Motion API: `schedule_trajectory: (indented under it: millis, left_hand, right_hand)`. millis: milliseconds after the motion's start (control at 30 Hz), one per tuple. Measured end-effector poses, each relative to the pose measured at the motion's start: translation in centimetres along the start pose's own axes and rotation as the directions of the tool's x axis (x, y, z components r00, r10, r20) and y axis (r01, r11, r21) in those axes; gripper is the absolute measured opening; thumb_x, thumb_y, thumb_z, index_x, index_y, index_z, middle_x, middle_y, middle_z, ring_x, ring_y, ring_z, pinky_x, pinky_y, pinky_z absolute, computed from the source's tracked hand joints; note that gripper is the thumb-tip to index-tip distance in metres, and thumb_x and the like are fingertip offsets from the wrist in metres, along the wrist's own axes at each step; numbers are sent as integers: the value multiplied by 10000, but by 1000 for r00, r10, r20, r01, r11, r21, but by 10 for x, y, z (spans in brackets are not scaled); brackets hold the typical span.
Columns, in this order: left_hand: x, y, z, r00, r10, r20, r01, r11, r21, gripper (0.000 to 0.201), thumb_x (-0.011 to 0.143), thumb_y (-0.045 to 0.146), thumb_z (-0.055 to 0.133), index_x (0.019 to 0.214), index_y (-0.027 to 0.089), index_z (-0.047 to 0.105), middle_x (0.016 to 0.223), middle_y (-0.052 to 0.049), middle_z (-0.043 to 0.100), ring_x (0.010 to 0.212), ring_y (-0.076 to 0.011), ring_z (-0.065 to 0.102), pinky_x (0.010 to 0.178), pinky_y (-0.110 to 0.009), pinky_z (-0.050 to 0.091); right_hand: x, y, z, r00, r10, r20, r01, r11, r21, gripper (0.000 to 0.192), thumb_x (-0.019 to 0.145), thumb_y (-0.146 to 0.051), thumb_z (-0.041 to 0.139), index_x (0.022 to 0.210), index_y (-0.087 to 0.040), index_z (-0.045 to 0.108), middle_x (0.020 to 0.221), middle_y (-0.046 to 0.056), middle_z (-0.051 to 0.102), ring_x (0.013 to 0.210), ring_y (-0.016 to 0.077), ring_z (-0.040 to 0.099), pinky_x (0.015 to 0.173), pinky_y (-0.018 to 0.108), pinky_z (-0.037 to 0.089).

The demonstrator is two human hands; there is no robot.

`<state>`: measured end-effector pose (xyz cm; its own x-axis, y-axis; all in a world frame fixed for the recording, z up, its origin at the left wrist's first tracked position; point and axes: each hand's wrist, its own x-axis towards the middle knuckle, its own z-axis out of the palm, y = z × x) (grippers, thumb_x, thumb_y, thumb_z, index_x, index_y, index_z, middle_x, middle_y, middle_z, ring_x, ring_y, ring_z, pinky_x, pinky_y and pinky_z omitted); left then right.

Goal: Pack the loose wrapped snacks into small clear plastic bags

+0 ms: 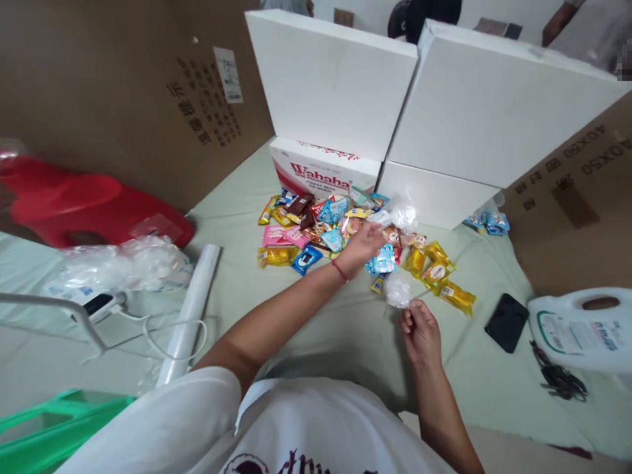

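Two hands busy: right hand (421,331) pinches a small clear bag (397,289) at its lower edge, fingers closed on the film, bag held just above the green cloth (340,329) at the near edge of the snack pile (340,234). Left hand (364,242) reaches over the pile, fingers curled down onto a wrapped snack — whether it is actually gripped or only touched, cannot tell.

Doing this step well, in my judgement: keep the bag mouth facing the pile and held open, lift one packet cleanly off the heap, and move it the short way across rather than dragging it through its neighbours. The yellow packets (437,273) lie just beside the bag, so a low sweep would likely scatter them.

Edges: the Wahaha carton (323,172) and stacked white boxes (444,118) wall off the far side, touching the pile. A brown cardboard sheet (573,197) closes the right. A black phone (506,321) and a white jug (582,326) sit right of the right hand, near but apart.

Open room: bare cloth between the pile and the person's body, and left toward the plastic roll (190,309) — cable and crumpled plastic (118,263) beyond that.
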<state>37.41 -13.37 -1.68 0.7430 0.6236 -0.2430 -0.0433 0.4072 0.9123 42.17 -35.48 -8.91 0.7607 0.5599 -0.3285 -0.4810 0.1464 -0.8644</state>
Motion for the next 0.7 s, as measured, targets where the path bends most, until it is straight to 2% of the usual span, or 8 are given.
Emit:
schedule_trajectory:
  millis: [67, 167, 233, 333, 400, 467, 600, 700]
  left_hand:
    - [-18, -28, -12, 991, -117, 65, 114, 992, 49, 431, 793, 540, 767, 970, 162, 664, 1009, -68, 668, 862, -145, 616, 680, -223, 459]
    - [-53, -63, -30, 942, -309, 129, 313, 950, -11, 520, 742, 646, 766, 886, 156, 667, 838, -26, 638, 629, -83, 527, 514, -193, 314]
    - [-71, -76, -37, 918, -341, 201, 355, 934, -38, 542, 666, 631, 842, 832, 151, 652, 701, 17, 572, 542, -62, 456, 476, -205, 217]
    - [-84, -83, -44, 943, -276, 184, 291, 955, -59, 532, 599, 571, 907, 772, 154, 625, 597, 61, 494, 497, -49, 399, 473, -216, 186]
    - [-86, -84, -50, 974, -213, 74, 218, 974, -60, 525, 589, 561, 910, 775, 155, 634, 596, 58, 521, 502, -56, 420, 484, -217, 240]
    - [-87, -84, -55, 987, -159, 9, 160, 986, -50, 506, 590, 537, 911, 788, 147, 656, 618, 41, 568, 531, -72, 464, 515, -224, 311]
    - [-87, -85, -64, 991, -130, 6, 130, 980, -152, 467, 576, 452, 920, 839, 144, 686, 715, 17, 636, 605, -90, 532, 577, -230, 395]
    - [-86, -87, -68, 984, -158, -82, 139, 969, -207, 467, 574, 468, 913, 803, 147, 662, 633, 41, 582, 543, -67, 476, 512, -205, 325]
  right_hand:
    - [-2, -2, -6, 999, -21, 24, 23, 998, -66, 426, 694, -529, 893, 775, -212, 620, 603, -67, 442, 532, 73, 336, 458, 184, 287]
    - [3, -2, -9, 994, -6, 112, 33, 971, -237, 409, 749, -576, 835, 766, -214, 647, 597, -52, 461, 544, 91, 352, 489, 214, 283]
    - [9, 0, -6, 978, 25, 208, 59, 920, -388, 397, 786, -590, 795, 769, -211, 676, 597, -42, 481, 560, 107, 374, 513, 230, 289]
    - [15, 3, 5, 964, -42, 262, 185, 814, -551, 356, 835, -570, 742, 882, -217, 730, 687, -18, 584, 634, 143, 457, 585, 253, 365]
    - [15, 4, 16, 950, -218, 222, 310, 738, -600, 310, 877, -532, 700, 926, -227, 733, 792, 6, 641, 727, 171, 521, 676, 276, 425]
    - [13, 5, 27, 905, -352, 237, 420, 656, -628, 248, 914, -474, 666, 892, -236, 729, 845, 23, 644, 783, 185, 546, 736, 294, 443]
    - [11, 10, 45, 842, -278, 463, 529, 599, -601, 156, 860, -373, 729, 970, -268, 766, 996, 45, 653, 729, 169, 544, 701, 306, 457]
    - [9, 15, 49, 807, -220, 549, 555, 601, -575, 102, 867, -344, 712, 919, -282, 774, 949, 43, 657, 734, 175, 556, 709, 314, 462]
